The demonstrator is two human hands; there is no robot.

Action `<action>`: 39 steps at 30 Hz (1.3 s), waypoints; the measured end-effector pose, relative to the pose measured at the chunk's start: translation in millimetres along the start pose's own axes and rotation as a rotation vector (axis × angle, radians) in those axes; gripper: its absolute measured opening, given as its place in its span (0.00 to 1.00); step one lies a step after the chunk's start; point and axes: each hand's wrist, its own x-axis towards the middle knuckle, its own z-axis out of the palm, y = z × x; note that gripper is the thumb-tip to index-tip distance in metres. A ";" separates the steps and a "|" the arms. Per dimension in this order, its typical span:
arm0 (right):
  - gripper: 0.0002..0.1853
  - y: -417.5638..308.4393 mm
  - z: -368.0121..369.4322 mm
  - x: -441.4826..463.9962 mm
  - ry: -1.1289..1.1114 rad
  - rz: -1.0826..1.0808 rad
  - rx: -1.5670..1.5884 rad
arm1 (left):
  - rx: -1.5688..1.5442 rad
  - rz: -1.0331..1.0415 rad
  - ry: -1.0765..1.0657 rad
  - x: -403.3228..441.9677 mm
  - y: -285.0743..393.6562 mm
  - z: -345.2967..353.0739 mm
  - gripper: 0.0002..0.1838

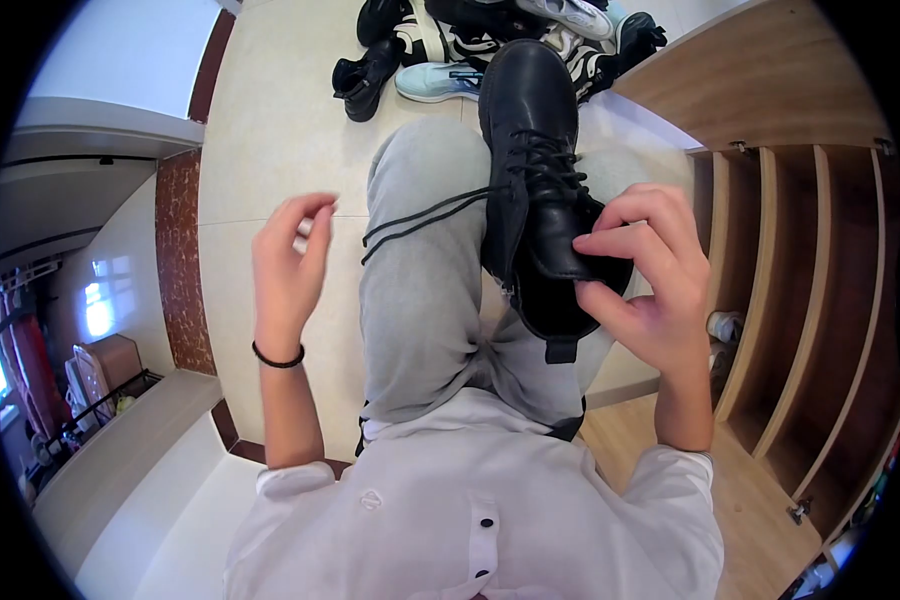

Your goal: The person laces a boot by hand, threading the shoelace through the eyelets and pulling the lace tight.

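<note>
A black lace-up boot [528, 100] lies across my lap, its toe pointing away from me and its opening towards me. My right hand [655, 270] is at the opening, thumb and fingers closed on the edge of the boot's tongue [555, 240]. The upper part of the lacing is loose. Two long lace ends [430, 215] trail left over my grey trouser leg [420, 290]. Off to the left, my left hand [292, 255] is raised beside that leg, fingers loosely bent, with nothing visible in it. It is apart from the boot and laces.
Several shoes lie heaped on the tiled floor [260, 130] ahead, among them a light blue sneaker [435, 82] and a small black boot [365, 80]. To the right stands a wooden cabinet [770, 290] with its door [760, 75] open. A low ledge [140, 450] runs along the left.
</note>
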 end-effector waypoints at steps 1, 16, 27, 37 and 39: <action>0.18 -0.4 0.3 0.0 0.000 -0.001 0.001 | -0.100 0.102 0.017 7.9 16.9 4.0 0.09; 0.19 5.1 -0.4 -1.6 -0.015 -0.009 0.051 | -0.682 0.090 -0.336 50.3 63.1 22.6 0.11; 0.19 5.9 -0.8 -0.9 -0.010 -0.032 0.055 | -2.286 0.153 -0.183 46.4 -61.1 -27.6 0.17; 0.19 5.1 -2.8 -1.7 -0.009 -0.022 0.063 | -2.336 -0.073 0.462 33.7 -130.1 -15.7 0.35; 0.19 5.6 -2.6 -2.6 -0.009 -0.029 0.058 | -2.303 -0.125 0.512 30.9 -139.0 -13.6 0.36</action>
